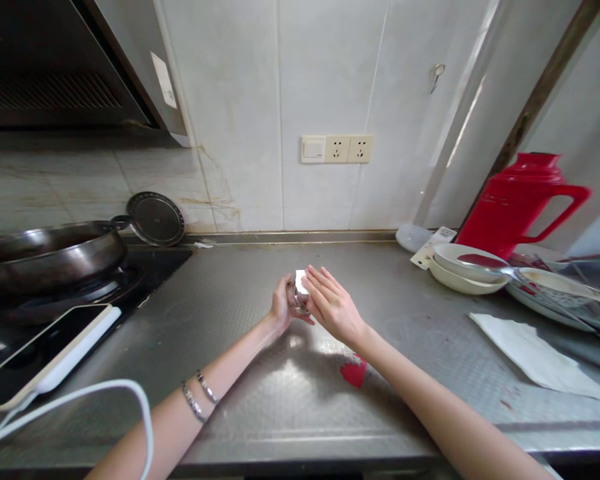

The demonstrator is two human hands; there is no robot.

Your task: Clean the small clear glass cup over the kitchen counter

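Note:
A small clear glass jar [300, 305] is between my two hands above the middle of the steel counter. My left hand [282, 303] wraps around its left side, fingers curled about the glass. Over its upper right side lies my right hand [333, 303], with the fingers close together against a bright white top [301, 283]. Glare hides whether that white piece is a lid or paper. The right thumb and most of the jar are covered by the hands.
A pan [55, 257] stands on the stove at left, by a white-edged tablet [50, 353] with a white cable [145, 413]. At right are a red thermos [513, 207], stacked bowls [467, 280] and a folded white paper [535, 353]. A red patch [353, 372] marks the counter [260, 413].

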